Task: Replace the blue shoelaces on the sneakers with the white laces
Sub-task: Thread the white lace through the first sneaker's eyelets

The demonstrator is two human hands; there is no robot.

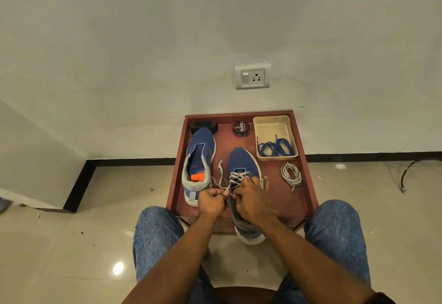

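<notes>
On the red tray [308, 179], near edge: a blue sneaker [241, 167] lies with its toe pointing away from the person and its heel hanging over the tray's near rim.
Sneaker lacing: a white lace [235, 177] is threaded through its eyelets; a loose end [221, 172] loops onto the tray just left of it.
Left hand [211, 202]: fingers curled, pinching the white lace beside the sneaker's left side, near the tray's front edge.
Right hand [251, 198]: curled over the sneaker's tongue and upper; its fingertips are at the lace, but the exact grip cannot be told.
Second sneaker [199, 160]: on the tray's left side, without a lace, opening facing up.
Beige basket [275, 122]: in the tray's far right corner, holding the blue laces [275, 148] in a loose bundle.
Spare white lace [291, 174]: coiled on the tray floor, just nearer than the basket.
Polish tin [241, 128]: at the tray's far edge, left of the basket.
Black object [203, 126]: in the tray's far left corner, partly behind the second sneaker's toe.
</notes>
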